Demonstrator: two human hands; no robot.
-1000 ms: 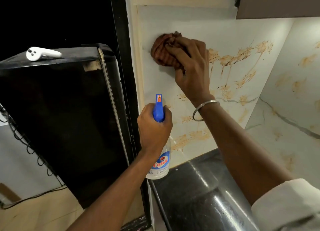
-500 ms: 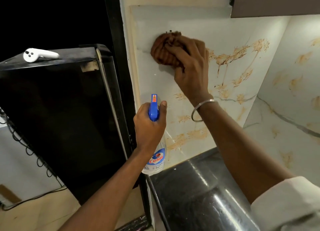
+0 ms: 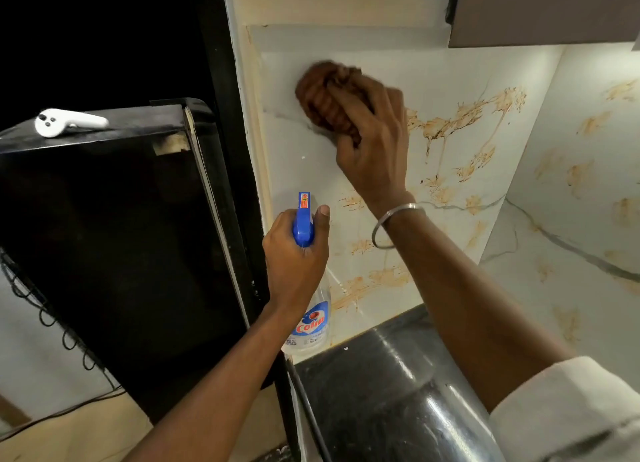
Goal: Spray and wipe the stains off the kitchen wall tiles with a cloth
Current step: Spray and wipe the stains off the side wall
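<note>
Wiping the wall's [image 3: 467, 81] upper left corner, your right hand [image 3: 375, 143] presses the cloth [image 3: 323, 98] flat; left hand [image 3: 294, 257] clamps the sprayer [image 3: 304, 219], ready.

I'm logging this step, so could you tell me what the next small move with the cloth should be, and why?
Probably sweep the cloth rightward: the right hand presses it on the tile's clean upper-left part, while the brown stains begin just beside it.
</note>
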